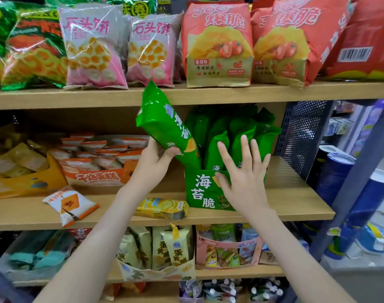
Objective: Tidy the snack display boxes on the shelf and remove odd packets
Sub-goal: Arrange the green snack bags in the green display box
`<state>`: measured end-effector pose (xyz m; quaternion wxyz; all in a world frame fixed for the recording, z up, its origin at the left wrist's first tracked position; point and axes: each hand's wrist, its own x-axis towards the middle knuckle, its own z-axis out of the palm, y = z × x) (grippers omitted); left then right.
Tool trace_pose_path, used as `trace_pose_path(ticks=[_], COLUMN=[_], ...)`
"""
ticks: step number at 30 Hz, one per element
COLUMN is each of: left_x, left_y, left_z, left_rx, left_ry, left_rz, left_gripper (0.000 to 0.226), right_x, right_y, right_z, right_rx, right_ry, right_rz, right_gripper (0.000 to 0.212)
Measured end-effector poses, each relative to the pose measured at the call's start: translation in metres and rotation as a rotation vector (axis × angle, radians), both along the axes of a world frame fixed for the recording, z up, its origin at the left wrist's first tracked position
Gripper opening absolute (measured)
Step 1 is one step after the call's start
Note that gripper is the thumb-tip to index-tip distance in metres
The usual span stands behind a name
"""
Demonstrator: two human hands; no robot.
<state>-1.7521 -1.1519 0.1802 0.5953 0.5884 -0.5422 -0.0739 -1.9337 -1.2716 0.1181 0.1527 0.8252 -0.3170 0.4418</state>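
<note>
A green display box (pixel 200 191) with white characters stands on the middle shelf, holding several upright green packets (pixel 237 132). My left hand (pixel 156 158) grips one green packet (pixel 164 123), lifted and tilted just left of the box. My right hand (pixel 243 171) lies with spread straight fingers against the box front and the packets in it. A yellow packet (pixel 160 207) lies flat on the shelf in front of the box's left corner. A white-and-orange packet (pixel 70 204) lies loose near the shelf's front edge.
An orange display box (pixel 94 178) of cake packets and a yellow box (pixel 24 184) sit to the left. Big chip bags (pixel 217 44) fill the upper shelf. More boxes (pixel 156 274) stand on the lower shelf. A perforated metal panel (pixel 302 132) ends the shelf on the right.
</note>
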Motion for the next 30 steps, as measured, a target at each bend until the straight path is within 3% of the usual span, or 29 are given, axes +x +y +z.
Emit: trace_pose_path(ticks=[5,9,13,18,24,30], left_x=[0.000,0.001,0.001,-0.002,-0.028,-0.046], left_y=[-0.009,-0.011,-0.010,-0.002,-0.003,-0.009], left_z=[-0.004,0.001,0.005,0.004,0.011,0.007], left_rx=[0.181,0.259,0.295,0.233,0.207,0.185], left_ry=[-0.187,-0.308,-0.355,-0.365,-0.416,-0.520], left_rz=[-0.028,-0.021,-0.023,-0.052,-0.022,0.119], left_gripper=[0.022,0.039,0.039,0.033,0.070,0.054], right_x=[0.000,0.000,-0.001,-0.002,-0.017,-0.019], right_y=[0.000,0.001,0.004,0.011,0.016,0.032], right_z=[0.000,0.001,0.003,0.004,0.020,0.035], right_rx=[0.010,0.040,0.076,0.108,0.168,0.174], right_ry=[0.009,0.013,0.029,0.018,-0.137,-0.230], right_rz=[-0.014,-0.024,-0.027,0.012,0.114,0.177], right_gripper=[0.067,0.067,0.069,0.076,0.076,0.076])
